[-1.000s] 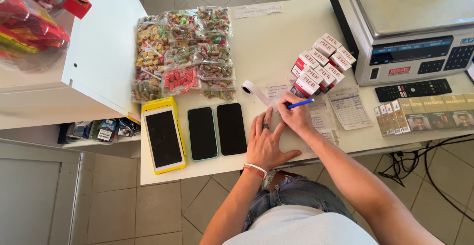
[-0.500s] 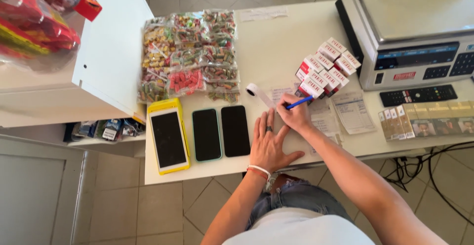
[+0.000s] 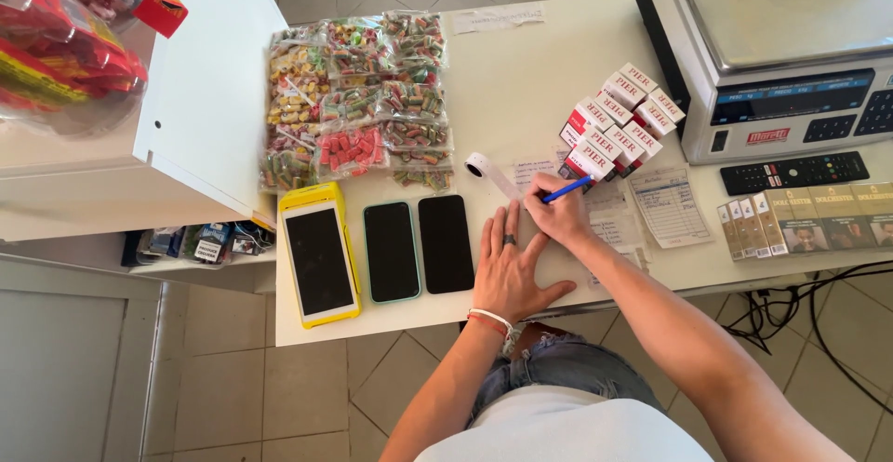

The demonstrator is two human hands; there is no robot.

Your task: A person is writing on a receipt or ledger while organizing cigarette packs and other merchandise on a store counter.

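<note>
My right hand (image 3: 556, 214) grips a blue pen (image 3: 567, 188) with its tip down on a strip of white paper that unrolls from a small paper roll (image 3: 478, 164). My left hand (image 3: 510, 267) lies flat on the table with fingers spread, pressing that paper strip down just left of the pen; it wears a ring and a wristband. Right behind the pen stands a cluster of red-and-white small boxes (image 3: 614, 120).
On the white table (image 3: 521, 71) lie a yellow-cased device (image 3: 319, 254), two dark phones (image 3: 419, 244), bags of sweets (image 3: 353, 99), paper slips (image 3: 666, 205), a black remote (image 3: 793, 171), a row of gold packs (image 3: 807, 216) and a weighing scale (image 3: 772, 53). A white counter (image 3: 200, 80) stands at left.
Both hands stay in place on the paper; the pen has shifted only slightly. The view has drifted a little.
</note>
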